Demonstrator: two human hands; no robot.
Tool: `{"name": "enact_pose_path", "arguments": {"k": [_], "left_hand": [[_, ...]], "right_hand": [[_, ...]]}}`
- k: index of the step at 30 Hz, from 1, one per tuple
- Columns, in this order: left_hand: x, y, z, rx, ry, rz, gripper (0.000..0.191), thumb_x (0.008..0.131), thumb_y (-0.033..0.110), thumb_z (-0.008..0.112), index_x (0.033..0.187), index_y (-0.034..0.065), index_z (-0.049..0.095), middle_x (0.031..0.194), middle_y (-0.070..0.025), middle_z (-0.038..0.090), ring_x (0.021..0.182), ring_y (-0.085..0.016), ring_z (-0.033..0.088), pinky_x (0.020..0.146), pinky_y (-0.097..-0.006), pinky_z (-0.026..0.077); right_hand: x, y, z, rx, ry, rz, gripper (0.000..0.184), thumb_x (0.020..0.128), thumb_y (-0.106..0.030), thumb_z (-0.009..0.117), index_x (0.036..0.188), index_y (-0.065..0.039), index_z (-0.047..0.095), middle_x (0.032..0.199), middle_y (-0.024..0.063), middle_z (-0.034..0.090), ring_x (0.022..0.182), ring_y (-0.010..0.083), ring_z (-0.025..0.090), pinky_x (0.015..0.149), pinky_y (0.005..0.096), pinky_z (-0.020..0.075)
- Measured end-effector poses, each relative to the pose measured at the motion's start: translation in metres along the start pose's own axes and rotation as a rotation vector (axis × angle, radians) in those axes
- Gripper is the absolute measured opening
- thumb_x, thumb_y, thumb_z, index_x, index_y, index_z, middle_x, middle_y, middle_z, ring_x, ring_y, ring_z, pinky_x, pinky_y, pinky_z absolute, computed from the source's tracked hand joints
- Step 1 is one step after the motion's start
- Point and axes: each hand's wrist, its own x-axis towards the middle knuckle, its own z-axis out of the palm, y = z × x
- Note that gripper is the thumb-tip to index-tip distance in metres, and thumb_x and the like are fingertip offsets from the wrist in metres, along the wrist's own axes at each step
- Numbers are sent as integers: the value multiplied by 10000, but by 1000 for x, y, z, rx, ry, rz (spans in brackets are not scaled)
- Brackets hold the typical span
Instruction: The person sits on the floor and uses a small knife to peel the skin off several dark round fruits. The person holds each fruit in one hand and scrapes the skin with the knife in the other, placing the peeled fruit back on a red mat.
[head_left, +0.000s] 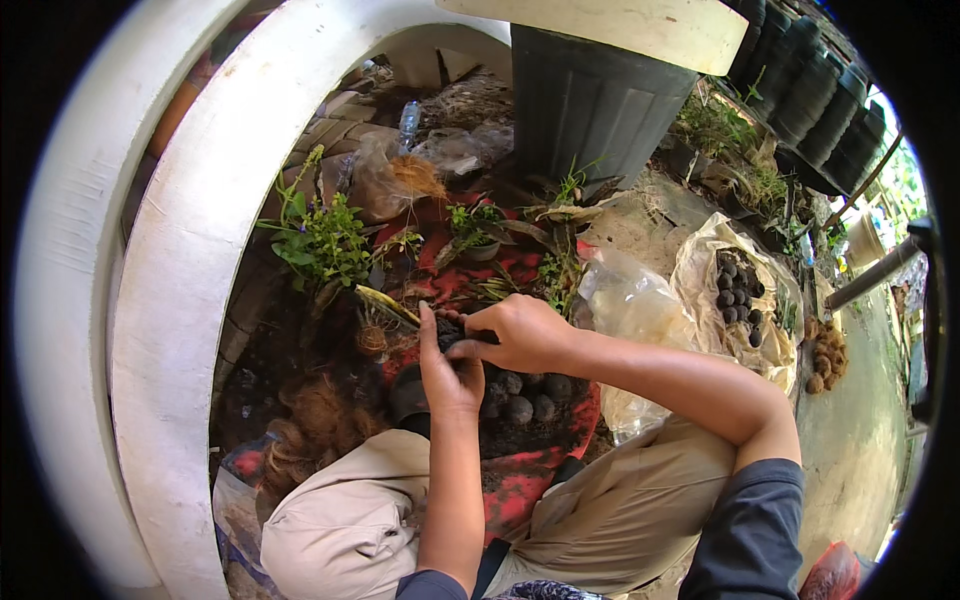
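Note:
Between my two hands is a lump of dark soil (448, 332), partly hidden by the fingers. My left hand (454, 367) cups it from below with the thumb side up. From the right, my right hand (517, 334) closes its bent fingers on the lump's side. A yellow-green leaf (388, 304) reaches toward the lump; whether it is joined to it I cannot tell. Below my right hand, several dark soil balls (519, 409) lie on the soil-covered red surface (517, 499). A small fibre-wrapped ball (371, 338) with thin roots sits left of my left hand.
Brown coconut fibre (322, 420) lies by my left knee. A leafy plant (322, 244) stands beyond it. At right, crumpled plastic (637, 300) adjoins an opened sack (776, 300) holding more dark balls. Fibre balls (827, 356) lie farther right. A dark ribbed container (592, 105) stands ahead, and a curved white structure (180, 247) borders the left.

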Motion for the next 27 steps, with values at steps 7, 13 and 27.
{"name": "enact_pose_path", "arguments": {"k": [7,13,27], "left_hand": [[4,3,-11,19,75,58,266,911,261,605,1105,90,543,864,-5,550,788,-129,548,673,-250,495],[2,11,-6,23,59,35,326,919,337,563,1114,77,544,930,-46,587,807,-140,577,711,-265,500],[-4,8,-6,320,172,142,381,921,413,545,1084,69,564,935,-24,589,804,-105,587,653,-249,506]], "right_hand": [[7,6,10,338,85,-234,291,873,-284,595,866,6,617,788,206,630,760,362,622,668,411,485],[20,16,-2,453,172,62,328,900,-273,578,856,52,589,708,135,604,653,126,513,610,335,423],[16,8,38,332,288,-190,338,762,-232,736,1031,-39,667,1097,146,592,984,281,600,846,348,478]]}}
